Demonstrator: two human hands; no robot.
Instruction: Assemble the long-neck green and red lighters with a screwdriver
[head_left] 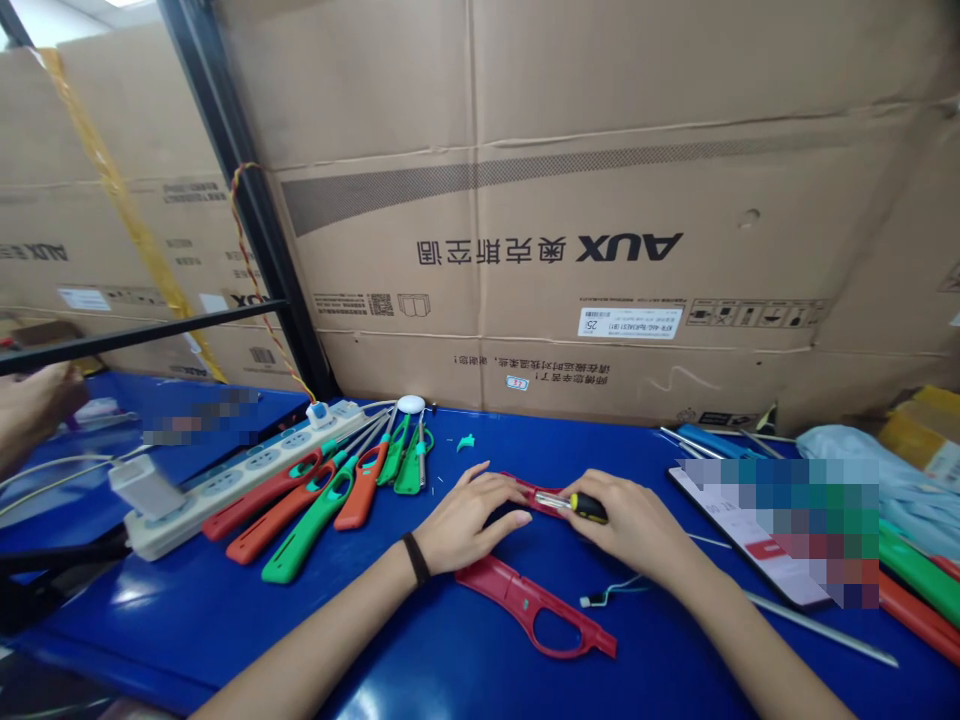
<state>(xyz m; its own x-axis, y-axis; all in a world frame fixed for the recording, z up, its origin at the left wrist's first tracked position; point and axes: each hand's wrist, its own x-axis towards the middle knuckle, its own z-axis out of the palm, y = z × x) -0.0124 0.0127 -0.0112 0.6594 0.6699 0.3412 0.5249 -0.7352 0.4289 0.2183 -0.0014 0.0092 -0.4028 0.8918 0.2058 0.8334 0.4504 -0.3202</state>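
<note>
My left hand [469, 520] lies curled over one end of a red lighter shell half [536, 492] on the blue table, holding it down. My right hand [634, 525] is closed round a small black and yellow screwdriver [577, 505], whose metal tip points left onto that red part. A second red shell half [536, 605] with a finger loop lies just in front of my hands. A short green and white wire [611, 593] lies by my right wrist.
Several red, orange and green long lighters [322, 495] lie beside a white power strip [225, 480] at the left. Another person's hand [34, 405] shows at far left. Large cardboard boxes [600, 200] wall the back. More lighter bodies [919, 580] and a metal rod [821, 628] lie at right.
</note>
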